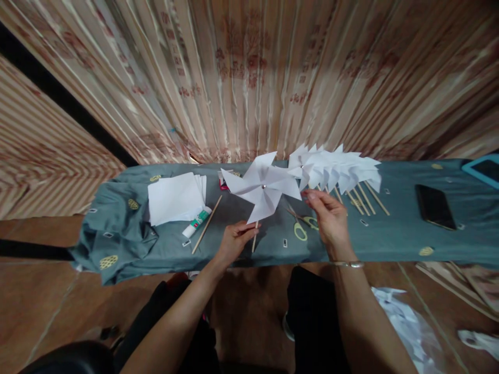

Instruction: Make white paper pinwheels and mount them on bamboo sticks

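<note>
A white paper pinwheel (263,188) with a pin at its centre is held up over the cloth-covered table. My left hand (234,241) pinches its wooden stick just below the paper blades, and the stick's lower end shows under my fingers. At the tip of the right-hand blade, the thumb and fingers of my right hand (325,210) are closed. Beneath the right hand lie scissors (301,231) with yellow-green handles, partly hidden by it. Behind that hand, several white pinwheels (339,169) overlap in a row, their sticks pointing toward me.
To the left lie a stack of white paper (173,197), a glue stick (197,222) and a loose wooden stick (206,225). A small red box (223,183) sits behind the pinwheel. Farther right are a black phone (435,206) and a blue-edged device (483,170). A curtain (249,78) hangs behind the table.
</note>
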Available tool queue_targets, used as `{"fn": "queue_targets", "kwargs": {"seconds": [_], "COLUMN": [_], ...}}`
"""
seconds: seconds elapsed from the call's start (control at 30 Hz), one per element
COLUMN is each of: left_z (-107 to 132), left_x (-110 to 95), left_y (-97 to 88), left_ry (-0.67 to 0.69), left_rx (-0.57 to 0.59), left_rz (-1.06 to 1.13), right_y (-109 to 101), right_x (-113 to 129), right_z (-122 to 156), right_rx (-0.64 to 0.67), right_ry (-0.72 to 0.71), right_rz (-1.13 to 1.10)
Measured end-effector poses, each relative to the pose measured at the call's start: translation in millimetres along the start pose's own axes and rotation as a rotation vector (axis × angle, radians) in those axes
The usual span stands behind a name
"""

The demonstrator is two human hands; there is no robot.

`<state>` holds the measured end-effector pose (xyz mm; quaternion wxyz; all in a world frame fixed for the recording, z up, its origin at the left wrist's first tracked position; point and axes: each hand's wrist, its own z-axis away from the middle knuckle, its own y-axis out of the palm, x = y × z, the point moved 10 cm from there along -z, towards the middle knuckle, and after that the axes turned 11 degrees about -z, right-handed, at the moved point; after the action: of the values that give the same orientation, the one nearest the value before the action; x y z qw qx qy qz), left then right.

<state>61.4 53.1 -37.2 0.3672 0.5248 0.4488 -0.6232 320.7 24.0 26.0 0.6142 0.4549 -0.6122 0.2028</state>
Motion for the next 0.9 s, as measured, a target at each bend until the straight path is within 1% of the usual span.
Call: {"fn": "queue_targets", "kwargs": {"seconds": [0.1,0.27,0.37,0.5,0.57,0.6,0.67,0.73,0.8,0.83,0.9], "left_z": [-2.1,-6.2,-7.6,-8.9,-9.6,-9.9,-10.4,-10.8,-11.1,-11.3,-11.9], "left_x": [2.4,5.3,4.3,4.3,3.9,3.3,1.2,-0.2,0.5,1.2,1.9], "left_y": [2.2,0.4,-2.0,-5.2,-7.3,-8.3,-8.8,-8.2,-8.3,-9.2,-10.8], "left_ry": [-0.004,-0.022,-0.020,-0.033,-0.035,-0.033,-0.019,-0.013,-0.028,-0.039,-0.054], "left_rx": [0.013,-0.003,-0.017,-0.031,-0.046,-0.054,-0.059,-0.055,-0.055,-0.063,-0.075], "left_rz": [-0.006,-0.001,-0.004,-0.020,-0.011,-0.003,0.014,0.034,0.032,0.025,0.015], "right_y": [5.7,14.6,20.7,38.9,53.1,62.0,83.6,103.6,111.6,111.3,105.5], "right_x": [-7.2,-19.1,-31.5,-46.5,-51.1,-52.6,-54.3,-56.3,-56.6,-56.3,-55.8], "right_z": [0.4,2.3,6.0,17.1,26.3,32.2,47.8,67.6,81.0,82.9,79.3], "right_rx": [0.025,0.051,0.062,0.128,0.195,0.249,0.423,0.644,0.783,0.810,0.800], "right_ry": [0.035,0.078,0.149,0.231,0.263,0.280,0.316,0.370,0.402,0.401,0.370], "right_rz": [0.057,0.109,0.096,0.063,0.051,0.050,0.076,0.126,0.166,0.187,0.250]}}
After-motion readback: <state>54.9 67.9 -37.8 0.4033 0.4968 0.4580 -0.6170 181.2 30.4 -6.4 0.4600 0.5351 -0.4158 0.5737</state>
